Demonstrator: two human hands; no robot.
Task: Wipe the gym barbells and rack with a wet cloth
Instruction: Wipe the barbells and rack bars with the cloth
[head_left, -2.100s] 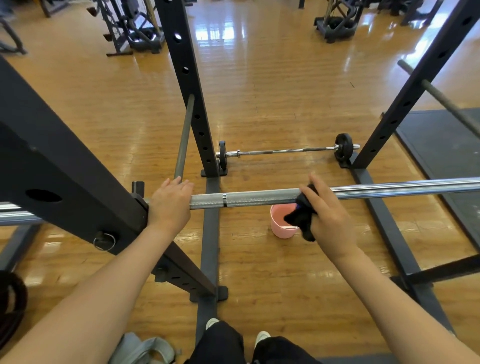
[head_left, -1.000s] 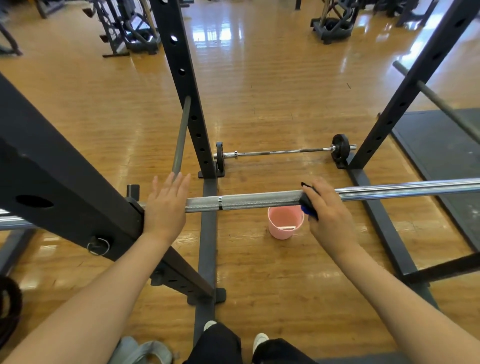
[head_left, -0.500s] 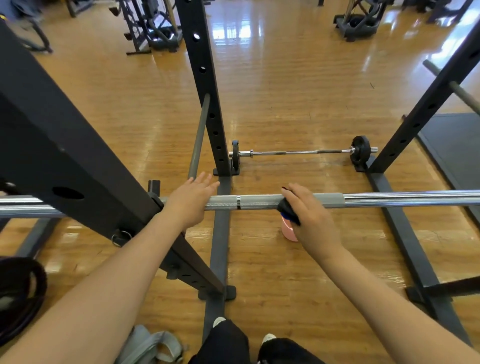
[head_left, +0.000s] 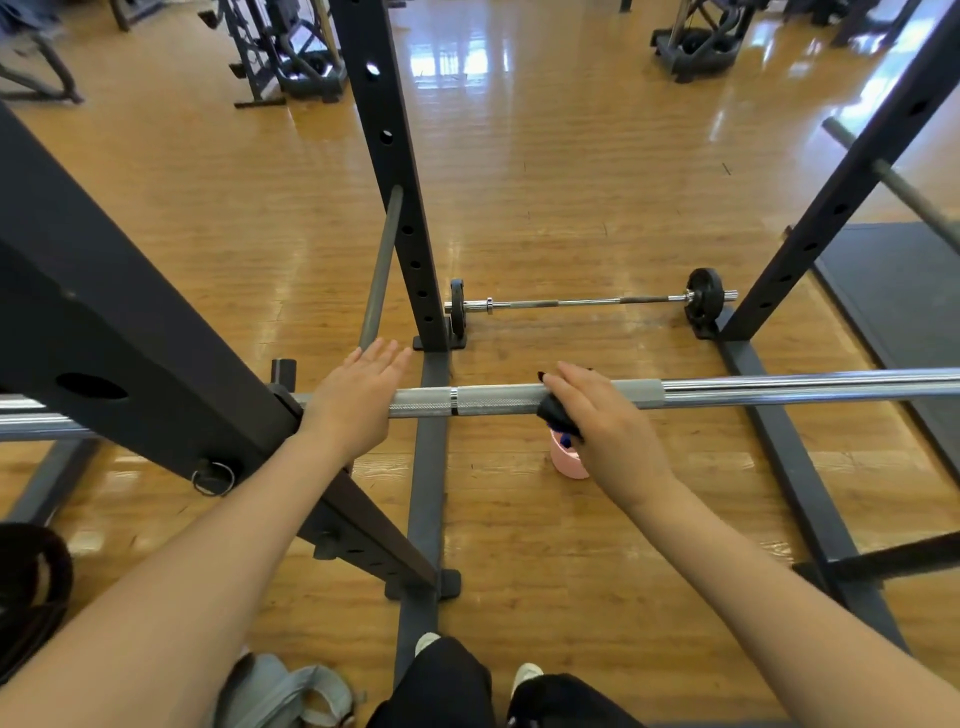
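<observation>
our right hand (head_left: 610, 426) holds the dark cloth (head_left: 557, 415) wrapped on the racked bar (head_left: 498, 401), mid-knurl; left hand (head_left: 353, 400) rests flat near the rack (head_left: 130, 332). we judge the rack and floor barbell (head_left: 587, 300) still unwiped.

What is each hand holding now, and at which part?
The right hand grips a dark cloth, bunched against the barbell on its knurled part. The left hand holds nothing; it rests flat on the bar.
</observation>
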